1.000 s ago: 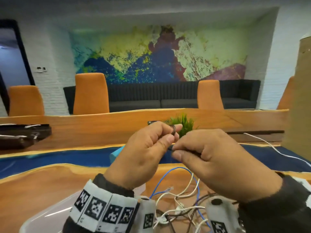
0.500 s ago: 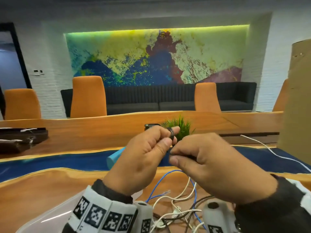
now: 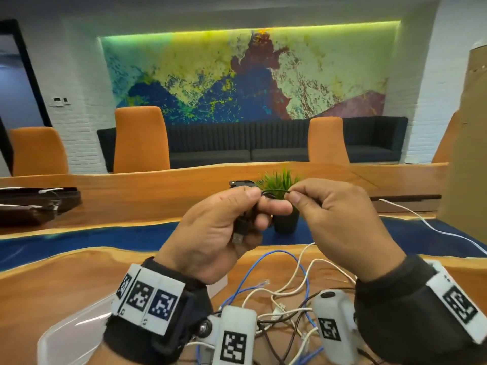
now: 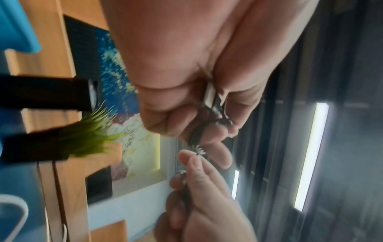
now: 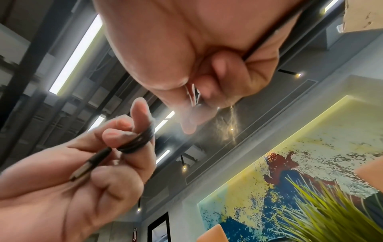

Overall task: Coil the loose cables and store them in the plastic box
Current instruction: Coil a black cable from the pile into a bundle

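Note:
A thin black cable [image 3: 275, 191] is wound in small loops round the fingers of my left hand [image 3: 263, 202], and its metal USB plug [image 3: 237, 237] hangs below the palm. My right hand [image 3: 293, 194] pinches the free strand just to the right, held taut between the hands. The right wrist view shows the coil [image 5: 138, 140] round the left index finger and the plug [image 5: 82, 168]. Loose white, blue and dark cables [image 3: 290, 285] lie tangled on the wooden table below my wrists. The clear plastic box [image 3: 66, 335] shows at the lower left.
A small potted plant [image 3: 279, 180] stands right behind my hands on the blue strip of the table. A tall cardboard panel [image 3: 466, 140] rises at the right, with a white cable [image 3: 434, 227] trailing from it. A dark tray [image 3: 31, 204] lies far left.
My hands have drawn apart a little: the right hand pulled the black strand out to the right. The USB plug now shows below my left palm. The view has tilted upward.

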